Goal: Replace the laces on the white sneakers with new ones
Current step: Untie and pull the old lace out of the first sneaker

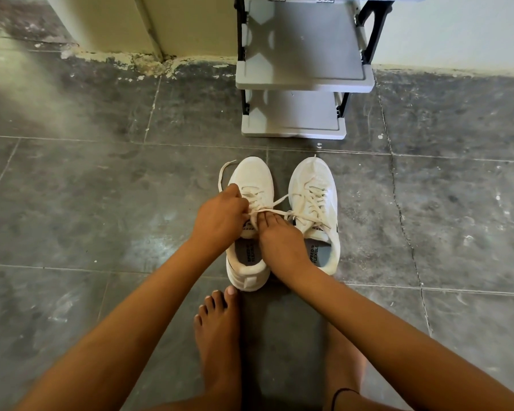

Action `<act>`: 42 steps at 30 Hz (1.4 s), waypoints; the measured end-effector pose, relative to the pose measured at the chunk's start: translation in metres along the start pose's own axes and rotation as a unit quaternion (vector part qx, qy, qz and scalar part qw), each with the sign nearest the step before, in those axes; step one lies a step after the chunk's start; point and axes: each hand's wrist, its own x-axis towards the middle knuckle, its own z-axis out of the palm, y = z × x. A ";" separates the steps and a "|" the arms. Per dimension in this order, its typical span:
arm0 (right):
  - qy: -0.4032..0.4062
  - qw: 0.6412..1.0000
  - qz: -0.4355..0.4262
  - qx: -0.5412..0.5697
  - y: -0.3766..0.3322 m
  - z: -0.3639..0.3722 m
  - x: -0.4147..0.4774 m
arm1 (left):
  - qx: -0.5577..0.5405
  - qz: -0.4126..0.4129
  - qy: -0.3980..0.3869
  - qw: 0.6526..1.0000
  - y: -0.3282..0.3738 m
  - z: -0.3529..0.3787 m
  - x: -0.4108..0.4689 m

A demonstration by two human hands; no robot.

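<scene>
Two white sneakers stand side by side on the dark tiled floor, toes pointing away from me. My left hand (220,216) grips the white lace (224,173) of the left sneaker (254,179) over its tongue; one lace end loops out past the shoe's left side. My right hand (279,237) rests between the shoes with its fingertips at the same lace, which stretches taut across toward the right sneaker (313,179). The right sneaker is laced, its ends lying loose.
A grey plastic shoe rack (304,78) with two visible shelves stands just beyond the sneakers against the wall. My bare feet (217,324) are on the floor right behind the shoes. Peeling cream wall and a corner lie at the upper left.
</scene>
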 end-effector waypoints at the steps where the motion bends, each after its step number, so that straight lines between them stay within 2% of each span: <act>1: 0.000 1.000 -0.003 0.000 0.000 0.000 0.000 | -0.039 -0.003 0.021 0.999 0.001 -0.001 0.001; 5: -0.005 1.000 -0.005 -0.008 0.000 0.002 0.001 | -0.266 -0.035 0.088 0.959 0.004 -0.018 0.006; 7: -0.005 1.000 -0.003 -0.014 0.000 0.002 0.002 | -0.332 -0.046 0.096 0.937 0.004 -0.023 0.006; 9: -0.003 1.000 -0.005 -0.014 -0.001 0.002 0.003 | -0.322 -0.055 0.083 0.941 -0.001 -0.022 0.005; 13: -0.008 1.000 -0.004 -0.015 -0.001 0.002 0.003 | -0.104 -0.023 -0.004 0.994 -0.008 -0.008 0.001; 15: -0.006 1.000 -0.003 -0.018 0.000 0.003 0.002 | -0.038 -0.013 0.004 0.999 -0.006 0.000 -0.004; 18: -0.001 1.000 -0.001 -0.017 -0.001 0.003 0.003 | -0.014 -0.007 0.042 0.999 -0.002 0.007 -0.005; 20: 0.001 1.000 -0.001 -0.016 -0.001 0.003 0.002 | -0.027 0.001 0.059 0.998 -0.001 0.007 -0.003; 25: 0.004 1.000 0.002 -0.023 -0.001 0.003 0.001 | -0.177 0.011 0.111 0.978 -0.008 0.009 -0.006; 28: 0.000 1.000 -0.002 -0.023 -0.004 0.003 0.003 | -0.215 0.002 0.143 0.966 -0.011 0.013 -0.010; 33: 0.007 1.000 0.003 -0.022 -0.003 0.001 0.001 | -0.248 -0.092 0.129 0.956 -0.007 0.023 -0.020; 36: 0.009 1.000 0.001 -0.019 -0.003 0.001 0.002 | -0.314 -0.159 0.149 0.924 -0.007 0.028 -0.027; 39: 0.009 1.000 0.005 -0.019 -0.003 0.001 0.001 | -0.376 -0.179 0.149 0.897 -0.004 0.029 -0.027; 42: 0.011 1.000 0.006 -0.019 -0.002 0.001 0.000 | -0.384 -0.176 0.139 0.895 0.000 0.028 -0.022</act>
